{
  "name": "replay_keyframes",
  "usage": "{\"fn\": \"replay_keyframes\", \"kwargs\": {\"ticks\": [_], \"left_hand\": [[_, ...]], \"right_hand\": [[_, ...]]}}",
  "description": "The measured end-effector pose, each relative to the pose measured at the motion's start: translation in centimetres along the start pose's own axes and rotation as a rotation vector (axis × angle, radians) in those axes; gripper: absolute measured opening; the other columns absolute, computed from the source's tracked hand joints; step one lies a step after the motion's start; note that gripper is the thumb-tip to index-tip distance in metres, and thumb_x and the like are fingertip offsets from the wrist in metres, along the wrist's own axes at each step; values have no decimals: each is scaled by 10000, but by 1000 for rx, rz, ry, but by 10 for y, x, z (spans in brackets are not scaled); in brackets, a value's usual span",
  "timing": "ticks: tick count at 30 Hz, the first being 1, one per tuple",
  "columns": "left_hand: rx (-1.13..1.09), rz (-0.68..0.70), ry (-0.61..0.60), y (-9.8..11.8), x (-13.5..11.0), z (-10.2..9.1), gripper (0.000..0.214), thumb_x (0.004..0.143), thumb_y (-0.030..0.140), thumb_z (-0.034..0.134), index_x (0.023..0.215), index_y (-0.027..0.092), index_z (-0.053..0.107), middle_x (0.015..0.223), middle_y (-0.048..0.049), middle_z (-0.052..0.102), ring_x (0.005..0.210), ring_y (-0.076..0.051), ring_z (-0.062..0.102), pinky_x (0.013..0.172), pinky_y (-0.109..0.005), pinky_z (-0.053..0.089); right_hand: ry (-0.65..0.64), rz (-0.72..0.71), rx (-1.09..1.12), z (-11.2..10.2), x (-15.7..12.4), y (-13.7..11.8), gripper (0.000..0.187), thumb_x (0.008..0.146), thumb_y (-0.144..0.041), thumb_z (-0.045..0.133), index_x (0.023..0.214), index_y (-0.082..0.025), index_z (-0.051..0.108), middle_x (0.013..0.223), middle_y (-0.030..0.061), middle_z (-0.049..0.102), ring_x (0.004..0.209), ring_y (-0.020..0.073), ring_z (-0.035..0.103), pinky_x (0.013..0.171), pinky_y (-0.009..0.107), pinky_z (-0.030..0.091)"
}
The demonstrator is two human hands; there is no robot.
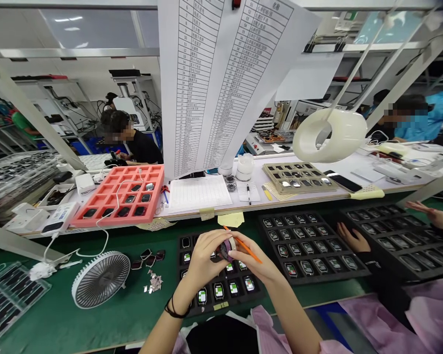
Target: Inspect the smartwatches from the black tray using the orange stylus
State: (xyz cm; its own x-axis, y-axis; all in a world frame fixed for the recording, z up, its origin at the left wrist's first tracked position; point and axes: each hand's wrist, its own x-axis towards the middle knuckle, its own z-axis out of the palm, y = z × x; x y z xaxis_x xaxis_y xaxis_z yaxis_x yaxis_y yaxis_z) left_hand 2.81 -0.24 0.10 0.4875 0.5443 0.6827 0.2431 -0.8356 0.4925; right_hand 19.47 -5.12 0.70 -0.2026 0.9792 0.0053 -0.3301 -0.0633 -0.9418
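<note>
My left hand (205, 253) and my right hand (258, 258) meet above a black tray of watches. Between them is a small rounded thing with dark, purple and pale parts (227, 247); the fingers hide much of it, so its kind is unclear. My left fingers curl around its near and left side, and my right thumb and fingers press on its right side. A thin orange stick-like tool (250, 250) lies across my right hand, held among the fingers. Below, the black foam tray (221, 306) holds several watch faces, many with lit green-and-white screens.
A white fan (101, 279) stands left on the green mat, near loose watch parts (154, 281). More watch trays (310, 246) lie right, where another person's hands (354, 238) reach in. Above are a shelf with a pink tray (121, 194), a hanging paper list (229, 83) and a white ring (330, 135).
</note>
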Motion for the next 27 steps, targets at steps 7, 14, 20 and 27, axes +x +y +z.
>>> {"fn": "replay_keyframes", "kwargs": {"ticks": [7, 14, 20, 27], "left_hand": [[0, 18, 31, 2, 1, 2, 462, 757, 117, 675, 1192, 238, 573, 1126, -83, 695, 1059, -251, 632, 870, -414, 522], [-31, -23, 86, -1, 0, -2, 465, 764, 135, 687, 1204, 220, 565, 1190, -109, 662, 1211, -283, 555, 972, -478, 504], [-73, -164, 77, -4, -5, -7, 485, 777, 109, 638, 1239, 220, 544, 1274, -132, 624, 1145, -264, 619, 797, -349, 599], [-91, -165, 73, -1, -8, -6, 503, 788, 106, 620, 1269, 229, 536, 1295, -125, 613, 1151, -262, 617, 713, -281, 606]], "right_hand": [[78, -36, 23, 3, 0, 10, 401, 743, -284, 775, 1118, -280, 634, 1060, 23, 687, 1007, 203, 641, 944, 364, 491], [222, -252, -111, -5, -1, -2, 378, 922, -484, 508, 1212, -261, 605, 1104, 75, 697, 1052, 234, 636, 966, 412, 466], [230, -596, -271, 0, -18, -10, 478, 975, -462, 361, 898, -215, 764, 737, 83, 712, 629, 213, 630, 572, 360, 512], [248, -621, -341, 9, -18, -8, 452, 991, -334, 372, 824, -225, 778, 639, 58, 702, 539, 180, 619, 468, 304, 492]]}}
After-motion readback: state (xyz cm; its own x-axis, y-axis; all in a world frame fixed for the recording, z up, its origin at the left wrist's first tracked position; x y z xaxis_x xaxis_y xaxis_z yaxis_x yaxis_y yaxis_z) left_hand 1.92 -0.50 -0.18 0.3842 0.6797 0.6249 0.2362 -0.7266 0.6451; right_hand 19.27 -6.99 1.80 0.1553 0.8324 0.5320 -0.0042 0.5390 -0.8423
